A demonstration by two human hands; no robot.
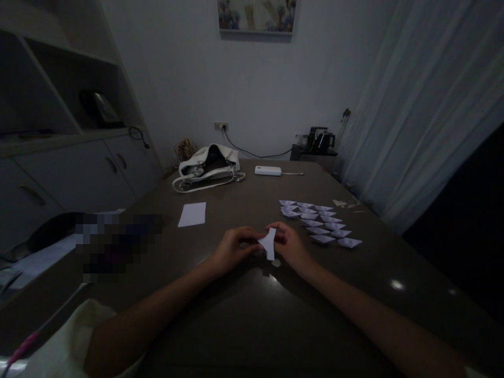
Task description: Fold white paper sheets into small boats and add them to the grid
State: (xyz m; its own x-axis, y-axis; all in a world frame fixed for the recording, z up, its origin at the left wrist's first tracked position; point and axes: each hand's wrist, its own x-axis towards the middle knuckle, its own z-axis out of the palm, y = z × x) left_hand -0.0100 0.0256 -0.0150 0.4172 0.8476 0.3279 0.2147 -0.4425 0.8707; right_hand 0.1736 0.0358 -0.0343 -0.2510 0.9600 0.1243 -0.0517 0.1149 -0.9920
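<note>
Between my two hands, a little above the table, is a small piece of folded white paper [269, 243]. My left hand [235, 247] pinches its left point between thumb and fingers. On the other side my right hand [292, 247] grips the paper, with part of the fingers hidden behind it. To the right of my hands, several folded paper boats [323, 230] stand in rows on the table. A stack of white paper sheets [192, 214] lies to the left, beyond my left hand.
The dark table [244, 325] stretches to the wall. A white handbag [208, 165] and a white power bank [268, 170] with a short cable lie toward its far end. A blurred-out patch [118, 244] covers something at left. A kettle [325, 140] stands beyond the table.
</note>
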